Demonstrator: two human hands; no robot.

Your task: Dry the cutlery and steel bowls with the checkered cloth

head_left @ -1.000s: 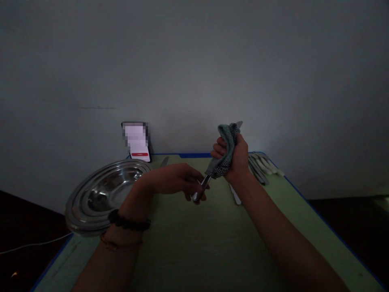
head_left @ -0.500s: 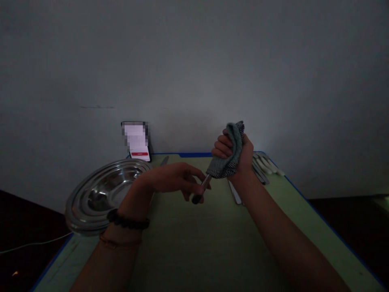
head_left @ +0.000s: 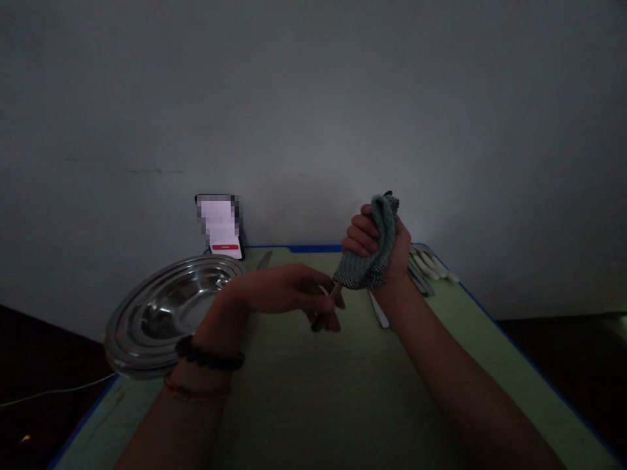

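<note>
Cloth: the folded grey-green cloth with black-and-white checked trim (head_left: 365, 266) has crept up and rightward over the last second; less of the tip it wraps is bare now, a dark sliver only.
Meaning: I judge that it is being worked along the blade and now reaches almost to the tip.
Knife: the slim, silver metal-handled knife (head_left: 336, 291) is aloft above the pale green counter with blue edging (head_left: 294, 398), slanting up toward the far edge, right of its middle.
Right hand: my right hand (head_left: 399, 253) is wrapped firmly round cloth and blade together.
Left hand: my left hand (head_left: 288, 287) pinches the handle, whose end is tucked deeper among the fingers than a second ago.
Under the wrap: blade hidden, so I call it a knife from its tip and handle; the right thumb is lost too.
Left edge: the round, shiny steel basin (head_left: 128, 320) is partly blocked by my left forearm; a grey metal blade (head_left: 264, 260) pokes out behind my wrist.
Right side: my forearm cuts off a flat silver utensil (head_left: 379, 312); the white-handled and metal cutlery (head_left: 430, 264) at the far right corner is too dim to count.
</note>
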